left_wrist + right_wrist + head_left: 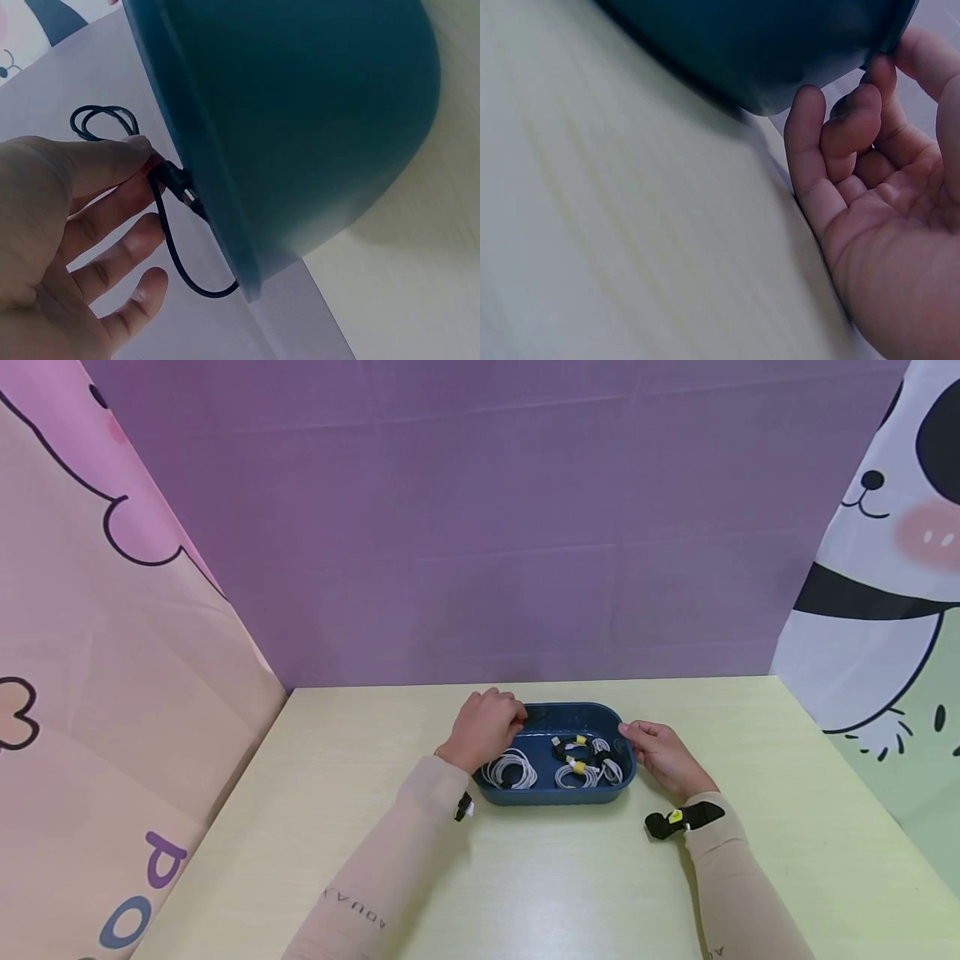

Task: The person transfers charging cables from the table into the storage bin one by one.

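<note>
A dark blue plastic bin (551, 797) stands on the table with coiled cables in it. My left hand (486, 727) is over its back left corner, pinching a thin black cable (177, 180) between thumb and index finger. In the left wrist view the cable's plug lies right by the rim, and loops of it hang on either side of the fingers. My right hand (663, 758) pinches the right rim of the bin with thumb and fingertips, as the right wrist view shows too. A white coiled cable (528, 767) lies in the bin's left half.
Several more cables, white coils (612, 772) and a black one with yellow tags, lie in the bin's right half. The pale wooden table (555, 885) ends at a purple cloth (525, 527) behind. Printed cloths hang at both sides.
</note>
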The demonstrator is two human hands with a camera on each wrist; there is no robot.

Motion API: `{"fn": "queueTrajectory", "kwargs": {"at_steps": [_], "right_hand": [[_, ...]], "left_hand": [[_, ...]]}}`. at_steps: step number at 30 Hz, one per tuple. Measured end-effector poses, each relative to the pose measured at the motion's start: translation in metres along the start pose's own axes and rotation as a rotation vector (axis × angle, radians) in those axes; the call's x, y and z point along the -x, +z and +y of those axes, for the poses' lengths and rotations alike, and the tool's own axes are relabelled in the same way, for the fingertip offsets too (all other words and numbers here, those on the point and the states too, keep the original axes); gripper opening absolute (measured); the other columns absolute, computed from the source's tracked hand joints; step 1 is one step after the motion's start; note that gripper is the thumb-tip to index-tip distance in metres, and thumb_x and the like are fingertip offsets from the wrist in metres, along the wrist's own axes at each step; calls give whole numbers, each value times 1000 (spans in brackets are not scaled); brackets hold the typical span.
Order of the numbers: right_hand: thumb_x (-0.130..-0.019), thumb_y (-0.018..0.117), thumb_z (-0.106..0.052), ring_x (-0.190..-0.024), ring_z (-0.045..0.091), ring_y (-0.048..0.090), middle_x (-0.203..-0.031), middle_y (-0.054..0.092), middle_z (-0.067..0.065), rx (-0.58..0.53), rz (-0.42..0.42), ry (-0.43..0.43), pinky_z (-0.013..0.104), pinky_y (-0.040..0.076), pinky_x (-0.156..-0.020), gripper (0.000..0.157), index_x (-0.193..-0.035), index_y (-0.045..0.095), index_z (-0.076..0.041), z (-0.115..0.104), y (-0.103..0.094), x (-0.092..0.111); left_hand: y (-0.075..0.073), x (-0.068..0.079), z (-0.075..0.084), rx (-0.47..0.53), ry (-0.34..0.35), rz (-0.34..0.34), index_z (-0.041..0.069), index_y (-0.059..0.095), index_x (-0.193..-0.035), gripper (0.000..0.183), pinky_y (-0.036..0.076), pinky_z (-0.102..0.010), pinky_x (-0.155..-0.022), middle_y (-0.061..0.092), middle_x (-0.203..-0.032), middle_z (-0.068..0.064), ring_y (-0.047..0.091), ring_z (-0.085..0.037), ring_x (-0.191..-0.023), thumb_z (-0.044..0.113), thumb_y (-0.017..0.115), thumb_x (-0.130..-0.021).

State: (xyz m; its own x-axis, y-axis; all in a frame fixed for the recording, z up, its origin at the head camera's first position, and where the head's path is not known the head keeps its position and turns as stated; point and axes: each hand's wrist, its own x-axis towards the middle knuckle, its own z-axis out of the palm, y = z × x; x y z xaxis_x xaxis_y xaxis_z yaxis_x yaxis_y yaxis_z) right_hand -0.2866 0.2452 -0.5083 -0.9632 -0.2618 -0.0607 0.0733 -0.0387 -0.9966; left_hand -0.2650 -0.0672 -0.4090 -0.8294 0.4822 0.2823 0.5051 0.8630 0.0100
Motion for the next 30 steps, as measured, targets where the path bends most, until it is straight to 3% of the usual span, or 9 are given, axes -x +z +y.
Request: {"fn": "queueTrajectory", "kwargs": {"at_steps": [12, 30], "right_hand": [[-104, 61, -31, -67, 5, 45, -77, 48, -11, 11, 12, 7, 17, 38, -59, 27, -86, 64, -11, -3, 2, 2], [-103, 62, -32, -67, 5, 46, -78, 49, -10, 8, 21, 24, 17, 38, -58, 26, -88, 65, -11, -2, 1, 1]], "left_hand": [[9, -5, -1, -40, 45, -82, 17, 80, -107, 14, 56, -41, -86, 77, -104, 0, 69, -22, -97, 19, 70, -98], [20, -12, 3, -31, 38, -165, 19, 81, -100, 14, 56, -42, -87, 78, -98, 2, 70, -20, -92, 16, 67, -99]]}}
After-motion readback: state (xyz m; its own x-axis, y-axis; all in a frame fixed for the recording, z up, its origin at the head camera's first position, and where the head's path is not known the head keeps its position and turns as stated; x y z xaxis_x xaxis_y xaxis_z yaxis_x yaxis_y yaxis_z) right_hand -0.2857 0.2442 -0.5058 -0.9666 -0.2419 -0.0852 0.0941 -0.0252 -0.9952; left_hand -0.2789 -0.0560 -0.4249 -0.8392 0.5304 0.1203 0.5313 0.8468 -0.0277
